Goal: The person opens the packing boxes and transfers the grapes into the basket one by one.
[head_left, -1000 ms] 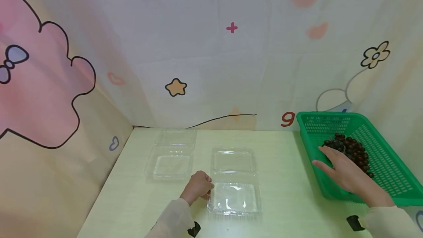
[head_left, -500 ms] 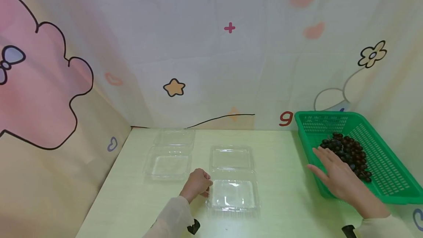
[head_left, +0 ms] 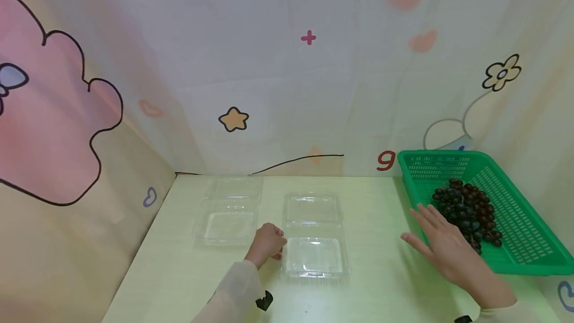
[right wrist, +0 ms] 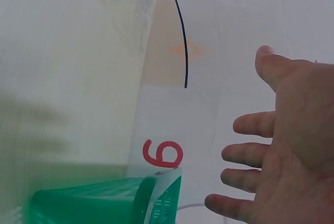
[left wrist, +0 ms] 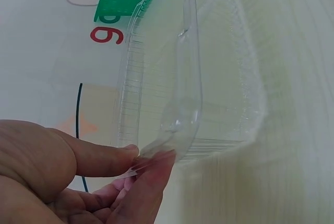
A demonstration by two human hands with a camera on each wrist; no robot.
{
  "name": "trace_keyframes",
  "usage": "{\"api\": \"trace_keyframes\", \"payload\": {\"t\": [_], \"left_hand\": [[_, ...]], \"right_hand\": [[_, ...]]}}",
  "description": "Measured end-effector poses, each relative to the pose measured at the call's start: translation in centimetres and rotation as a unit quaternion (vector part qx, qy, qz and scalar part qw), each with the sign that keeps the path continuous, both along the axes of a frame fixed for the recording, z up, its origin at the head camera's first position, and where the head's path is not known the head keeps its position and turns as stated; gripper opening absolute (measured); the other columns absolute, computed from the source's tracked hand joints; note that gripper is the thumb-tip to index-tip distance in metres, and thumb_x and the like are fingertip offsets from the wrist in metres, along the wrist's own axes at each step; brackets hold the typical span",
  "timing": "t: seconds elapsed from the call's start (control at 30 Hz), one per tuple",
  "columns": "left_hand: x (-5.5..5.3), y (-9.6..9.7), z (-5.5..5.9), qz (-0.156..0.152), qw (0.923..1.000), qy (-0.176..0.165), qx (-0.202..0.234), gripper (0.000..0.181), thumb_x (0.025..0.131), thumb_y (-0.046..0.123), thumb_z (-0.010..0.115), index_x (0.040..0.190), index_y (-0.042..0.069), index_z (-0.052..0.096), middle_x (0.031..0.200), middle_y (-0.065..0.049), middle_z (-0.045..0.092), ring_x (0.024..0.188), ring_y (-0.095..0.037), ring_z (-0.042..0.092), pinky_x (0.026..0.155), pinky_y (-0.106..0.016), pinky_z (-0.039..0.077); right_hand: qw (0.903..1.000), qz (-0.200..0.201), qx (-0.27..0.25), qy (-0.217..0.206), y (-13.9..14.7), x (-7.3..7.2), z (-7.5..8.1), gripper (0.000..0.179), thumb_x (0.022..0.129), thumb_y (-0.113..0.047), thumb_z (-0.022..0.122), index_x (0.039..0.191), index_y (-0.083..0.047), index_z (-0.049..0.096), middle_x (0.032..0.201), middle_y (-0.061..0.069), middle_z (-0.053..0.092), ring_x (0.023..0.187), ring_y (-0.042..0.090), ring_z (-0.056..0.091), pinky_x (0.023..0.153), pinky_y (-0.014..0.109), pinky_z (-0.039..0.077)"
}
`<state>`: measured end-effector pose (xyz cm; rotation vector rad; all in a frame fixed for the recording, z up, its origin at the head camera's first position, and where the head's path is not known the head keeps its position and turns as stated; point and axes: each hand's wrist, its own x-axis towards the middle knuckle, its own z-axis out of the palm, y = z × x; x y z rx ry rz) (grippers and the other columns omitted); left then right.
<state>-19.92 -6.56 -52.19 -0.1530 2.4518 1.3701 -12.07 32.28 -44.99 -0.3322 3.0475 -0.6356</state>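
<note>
My left hand (head_left: pixel 267 243) pinches the left edge of a clear plastic clamshell container (head_left: pixel 314 258), which lies with its lid folded back away from me. In the left wrist view, thumb and forefinger grip the container's (left wrist: pixel 190 98) thin rim at a corner. My right hand (head_left: pixel 448 253) is held in the air with straight, spread fingers, in front of the green basket's near left side, and holds nothing. Dark grapes (head_left: pixel 466 213) lie in a bunch inside the green plastic basket (head_left: pixel 529 203). The right wrist view shows the same spread hand (right wrist: pixel 292 140), palm visible.
A second clear clamshell container (head_left: pixel 228 226), also unfolded, lies at the back left of the pale table (head_left: pixel 381 243). A printed curtain (head_left: pixel 287 88) hangs behind and along the sides. The basket (right wrist: pixel 88 203) stands at the table's right.
My right hand has moved left and toward me, away from the grapes, uncovering more of the bunch. The container in my left hand has shifted slightly away from me. The view has drifted a little.
</note>
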Motion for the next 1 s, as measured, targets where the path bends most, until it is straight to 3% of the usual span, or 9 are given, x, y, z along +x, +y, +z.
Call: {"api": "trace_keyframes", "payload": {"t": [0.3, 0.6, 1.0], "left_hand": [[-1.1, 0.3, 0.0, 0.01, 0.9999, 0.013, -0.004, 0.007, 0.095, -0.002, 0.068, 0.092, -0.001, 0.061, 0.072, -0.007, 0.056, 0.052, -0.016, 0.056, 0.057, -0.03, 0.06], [-2.1, 0.5, -0.1, 0.028, 0.9995, 0.018, -0.003, 0.014, 0.096, 0.001, 0.067, 0.108, -0.006, 0.064, 0.082, -0.01, 0.063, 0.058, -0.017, 0.059, 0.06, -0.03, 0.06], [-3.6, 1.1, -0.9, 0.042, 0.9981, 0.033, -0.03, 0.021, 0.096, 0.009, 0.068, 0.114, -0.003, 0.067, 0.083, -0.007, 0.065, 0.058, -0.018, 0.061, 0.059, -0.031, 0.051]], "right_hand": [[0.9999, 0.001, 0.012, 0.006, -1.2, 0.4, -0.2, 0.079, 0.103, -0.052, 0.057, 0.155, 0.004, 0.037, 0.162, 0.031, 0.027, 0.151, 0.052, 0.014, 0.105, 0.081, 0.023], [0.9995, 0.01, 0.025, 0.02, -2.1, 0.8, -0.3, 0.078, 0.102, -0.053, 0.059, 0.153, 0.003, 0.042, 0.159, 0.032, 0.032, 0.148, 0.054, 0.019, 0.106, 0.079, 0.027], [0.9987, 0.021, 0.031, 0.033, -2.8, 1.1, -0.8, 0.075, 0.102, -0.05, 0.061, 0.153, 0.002, 0.044, 0.16, 0.031, 0.032, 0.147, 0.054, 0.024, 0.101, 0.08, 0.032]]}}
